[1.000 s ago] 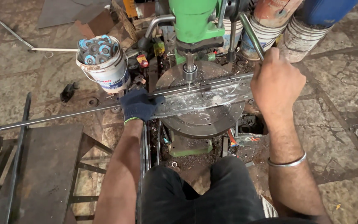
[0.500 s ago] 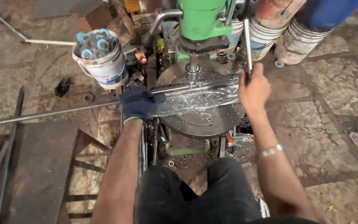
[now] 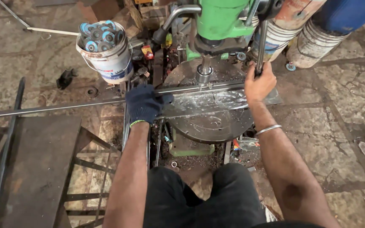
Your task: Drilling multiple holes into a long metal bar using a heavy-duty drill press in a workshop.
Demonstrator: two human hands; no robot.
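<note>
drill press [image 3: 222,19]: green head, top centre, over its round work plate [image 3: 210,124]. Chuck and bit [image 3: 204,72] sit low, right at the strip. I can't tell whether the bit is spinning.
long steel strip [image 3: 64,106]: lies flat across the round plate under the bit; its left end runs well out past the plate, over the stone floor [image 3: 347,122].
shiny plate [image 3: 216,101]: lies on the round plate just in front of the strip, wet or scuffed, with chips on it.
left hand [image 3: 143,103]: dark glove, fingers wrapped down and pressed on the strip just left of the round plate, pinning it.
right hand [image 3: 259,83]: bare, fingers closed around the feed lever [image 3: 262,44], steel bangle [image 3: 268,130] on the wrist.
progress, my read: work is positioned and clamped by hand, feed is being applied, bit at or about at the surface. Can't see from here whether the hole is through, or whether other holes exist along the strip.
left to do, my read: finish the cut, raise the bit, release the strip.
white bucket [image 3: 106,52]: behind my left hand, full of blue-faced discs, apart from the strip.
swarf: chips under the round plate, near the base [image 3: 189,147].
</note>
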